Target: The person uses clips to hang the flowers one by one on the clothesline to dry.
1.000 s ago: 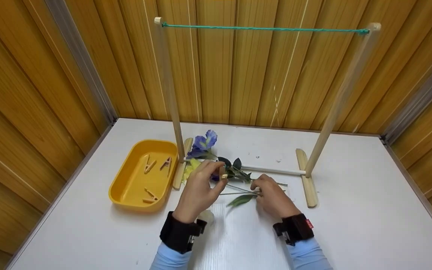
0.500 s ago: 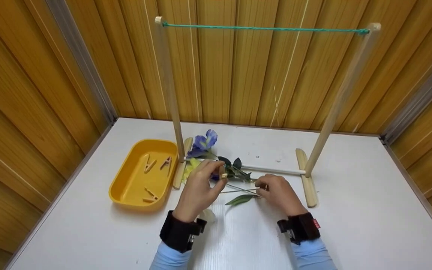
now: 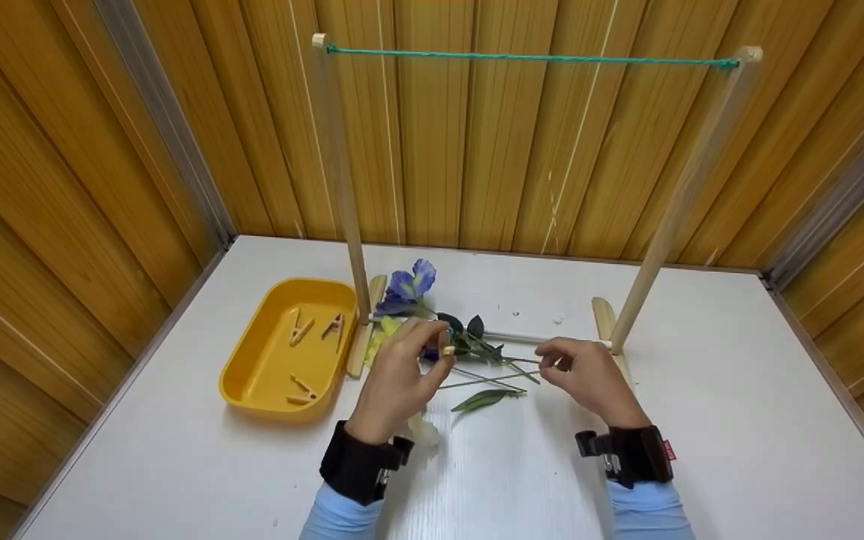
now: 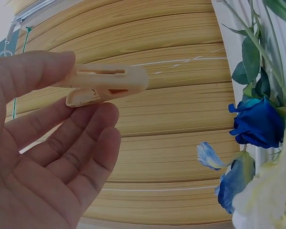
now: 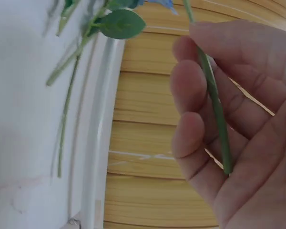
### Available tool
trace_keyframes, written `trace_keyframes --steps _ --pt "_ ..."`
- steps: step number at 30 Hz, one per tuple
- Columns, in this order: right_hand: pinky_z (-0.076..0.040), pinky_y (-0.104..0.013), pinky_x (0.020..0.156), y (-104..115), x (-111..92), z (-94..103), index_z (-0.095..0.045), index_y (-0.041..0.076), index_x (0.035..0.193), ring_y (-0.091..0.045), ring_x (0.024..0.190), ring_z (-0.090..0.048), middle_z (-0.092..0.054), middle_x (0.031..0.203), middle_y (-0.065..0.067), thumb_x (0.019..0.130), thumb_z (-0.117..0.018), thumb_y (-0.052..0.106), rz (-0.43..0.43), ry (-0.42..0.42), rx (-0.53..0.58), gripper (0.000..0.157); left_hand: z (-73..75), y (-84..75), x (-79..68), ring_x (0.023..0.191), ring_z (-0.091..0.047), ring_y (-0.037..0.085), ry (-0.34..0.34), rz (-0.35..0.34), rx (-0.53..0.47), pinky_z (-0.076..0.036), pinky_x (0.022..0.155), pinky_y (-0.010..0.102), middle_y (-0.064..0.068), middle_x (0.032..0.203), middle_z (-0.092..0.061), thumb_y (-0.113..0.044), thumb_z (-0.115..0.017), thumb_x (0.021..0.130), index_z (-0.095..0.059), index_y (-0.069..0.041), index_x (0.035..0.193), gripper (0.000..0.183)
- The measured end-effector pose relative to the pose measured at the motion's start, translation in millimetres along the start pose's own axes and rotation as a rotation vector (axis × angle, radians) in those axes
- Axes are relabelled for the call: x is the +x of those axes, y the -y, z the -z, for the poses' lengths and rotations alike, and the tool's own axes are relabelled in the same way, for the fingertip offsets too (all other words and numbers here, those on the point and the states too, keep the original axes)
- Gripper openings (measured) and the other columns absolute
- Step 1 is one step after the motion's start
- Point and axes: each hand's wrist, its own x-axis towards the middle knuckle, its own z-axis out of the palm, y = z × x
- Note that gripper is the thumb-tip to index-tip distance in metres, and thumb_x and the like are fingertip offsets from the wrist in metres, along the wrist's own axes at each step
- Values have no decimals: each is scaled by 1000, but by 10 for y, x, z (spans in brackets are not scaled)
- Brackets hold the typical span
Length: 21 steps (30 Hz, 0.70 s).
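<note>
My left hand (image 3: 404, 379) pinches a peach-coloured clothespin (image 4: 107, 78) between thumb and fingers, held up over the flowers. In my right hand (image 3: 589, 381) is a thin green flower stem (image 5: 215, 102), gripped between thumb and fingertips near its cut end. Where that stem leads is out of the right wrist view. Artificial flowers lie around the left hand: a purple-blue iris (image 3: 411, 281), a yellow flower (image 3: 377, 339) partly behind the hand, and a white flower (image 3: 424, 433) beside the left wrist. A blue rose (image 4: 258, 125) shows in the left wrist view.
A wooden stand with a left post (image 3: 344, 187), a right post (image 3: 683, 199) and a low white bar (image 3: 522, 337) carries a green cord (image 3: 529, 58) across its top. The yellow tray (image 3: 228, 379) at left holds several clothespins (image 3: 301, 328). A long green leaf (image 3: 481, 400) lies between the hands.
My right hand has moved right and lifted slightly, leaving several stem ends uncovered on the table. The white flower has shifted a little. The left hand keeps its place with the clothespin.
</note>
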Motion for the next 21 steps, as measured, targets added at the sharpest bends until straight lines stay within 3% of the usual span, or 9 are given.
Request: trace_keyframes --steps 8,15,21 --pt "-56 -20 70 27 -32 111 -76 2 107 -10 76 -71 -74 88 -11 84 -78 -6 -48 -76 228 25 -10 20 -3 91 -63 18 -6 -18 -2 -55 80 37 5 97 -65 -1 -78 87 -69 -1 119 33" --pt "-61 -26 77 84 -30 101 -72 -3 111 -16 80 -74 -74 93 -14 83 -81 -6 -70 -147 490 30 1 15 -3 91 -62 19 6 5 -21 -56 80 40 6 98 -65 -2 -78 87 -69 -1 120 35" --pt "-62 -31 82 157 -10 31 -64 -16 112 -20 85 -74 -74 96 -14 88 -73 -11 13 -224 791 25 0 6 2 91 -62 19 1 -4 -14 -56 80 40 5 97 -65 -2 -79 87 -69 -1 120 35"
